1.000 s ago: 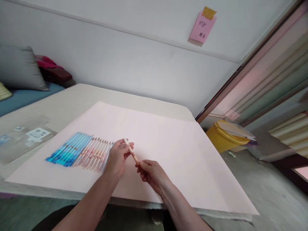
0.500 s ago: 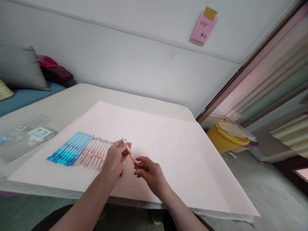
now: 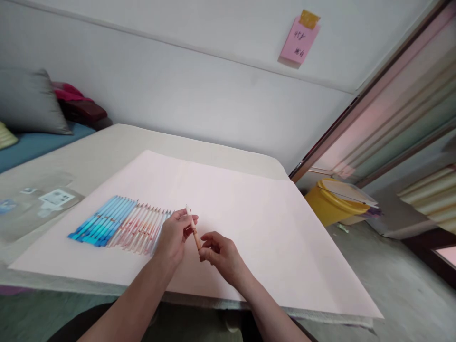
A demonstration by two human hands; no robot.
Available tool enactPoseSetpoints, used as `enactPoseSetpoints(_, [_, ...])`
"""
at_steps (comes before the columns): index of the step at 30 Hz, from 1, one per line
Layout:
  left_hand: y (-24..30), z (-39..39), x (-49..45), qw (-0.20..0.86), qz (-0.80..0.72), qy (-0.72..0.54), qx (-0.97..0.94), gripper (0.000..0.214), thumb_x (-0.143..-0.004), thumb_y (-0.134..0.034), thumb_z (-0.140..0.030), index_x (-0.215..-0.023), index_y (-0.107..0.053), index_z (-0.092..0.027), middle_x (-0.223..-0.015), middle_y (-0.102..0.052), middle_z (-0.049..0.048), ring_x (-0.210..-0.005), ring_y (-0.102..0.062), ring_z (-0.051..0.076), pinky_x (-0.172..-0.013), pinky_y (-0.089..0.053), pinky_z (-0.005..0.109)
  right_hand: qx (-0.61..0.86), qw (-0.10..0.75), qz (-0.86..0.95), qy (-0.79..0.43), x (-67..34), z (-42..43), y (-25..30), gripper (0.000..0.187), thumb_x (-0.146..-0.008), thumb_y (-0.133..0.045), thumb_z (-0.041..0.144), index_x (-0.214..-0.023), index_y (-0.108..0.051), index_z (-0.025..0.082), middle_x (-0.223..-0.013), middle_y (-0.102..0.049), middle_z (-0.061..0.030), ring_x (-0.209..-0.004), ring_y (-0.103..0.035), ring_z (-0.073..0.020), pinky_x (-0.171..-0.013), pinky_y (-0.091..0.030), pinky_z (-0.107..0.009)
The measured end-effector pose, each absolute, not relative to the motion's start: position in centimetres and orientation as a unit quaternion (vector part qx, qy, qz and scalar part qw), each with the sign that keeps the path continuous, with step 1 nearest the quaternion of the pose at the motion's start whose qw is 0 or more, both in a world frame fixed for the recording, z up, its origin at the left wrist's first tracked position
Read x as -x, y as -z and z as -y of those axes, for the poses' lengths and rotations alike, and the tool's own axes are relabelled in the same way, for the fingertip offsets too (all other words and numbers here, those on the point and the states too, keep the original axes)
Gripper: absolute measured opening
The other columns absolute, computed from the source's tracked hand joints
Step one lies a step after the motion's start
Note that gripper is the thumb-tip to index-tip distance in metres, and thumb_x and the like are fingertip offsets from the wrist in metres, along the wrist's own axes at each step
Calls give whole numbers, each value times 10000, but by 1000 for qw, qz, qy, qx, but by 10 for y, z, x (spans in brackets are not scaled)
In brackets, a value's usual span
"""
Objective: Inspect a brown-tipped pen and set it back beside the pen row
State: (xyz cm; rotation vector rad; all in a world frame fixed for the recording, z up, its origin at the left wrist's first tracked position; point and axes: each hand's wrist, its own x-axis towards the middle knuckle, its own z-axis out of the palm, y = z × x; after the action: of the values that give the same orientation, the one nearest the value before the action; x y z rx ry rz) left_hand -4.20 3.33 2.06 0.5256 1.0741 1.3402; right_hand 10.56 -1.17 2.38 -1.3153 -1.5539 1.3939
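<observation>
Pen (image 3: 195,235), slim, tilted, white above, orange-brown below: my left hand (image 3: 175,233) holds it; my right hand (image 3: 221,259) touches its lower end, grip unclear.

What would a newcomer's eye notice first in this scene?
Probably the row of blue and pale pen-like sticks on the left part of the pinkish sheet. Next, the single stick in the left hand, its lower end by the right hand, and the yellow bin at right.

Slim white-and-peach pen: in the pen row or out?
Out. The slim white-and-peach pen is held in the left hand, right of the row of blue and pink pens.
</observation>
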Motion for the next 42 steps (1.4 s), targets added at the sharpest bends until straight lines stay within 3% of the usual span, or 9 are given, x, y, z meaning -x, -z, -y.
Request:
enactPoseSetpoints(9, [-18,-23,28,635,-477,-550,-256,337,-625,-684,-212,-942,-595,-141,-797,-632,62,-752,-576,147,-700,-457,297,485,364,513,-608,-99,7,-18,262,-646,-520,107,-899,-540,174,-562,-576,56,-452,-519,-93,-447,-389,-221])
enactPoseSetpoints(17, [-29,-44,68,530,-484,-680,-149,246,-619,-699,-129,-839,-593,-154,-863,-595,54,-788,-585,121,-695,-474,246,532,338,480,-610,-90,3,4,306,-595,-478,96,-893,-489,161,-489,-566,71,-378,-530,-106,-360,-325,-200])
enactPoseSetpoints(26, [-41,-43,76,555,-445,-692,-123,189,-633,-651,-54,-798,-593,-126,-812,-618,74,-711,-602,114,-619,-483,204,559,338,483,-583,-66,-9,25,307,-590,-480,83,-881,-455,179,-436,-523,98,-340,-515,-116,-333,-349,-204])
enactPoseSetpoints(37, [-45,-42,81,568,-443,-685,-110,181,-655,-620,-47,-815,-581,-119,-829,-628,84,-684,-610,106,-610,-494,198,600,290,616,-421,-51,-13,26,284,-633,-530,96,-902,-549,184,-613,-612,25,-564,-559,-122,-561,-419,-241])
enactPoseSetpoints(42, [-43,-44,80,568,-435,-690,-110,175,-659,-605,-32,-813,-576,-110,-812,-625,86,-671,-611,100,-597,-493,187,604,280,633,-395,-48,-11,24,315,-644,-532,118,-955,-560,155,-625,-602,24,-575,-554,-119,-562,-406,-228])
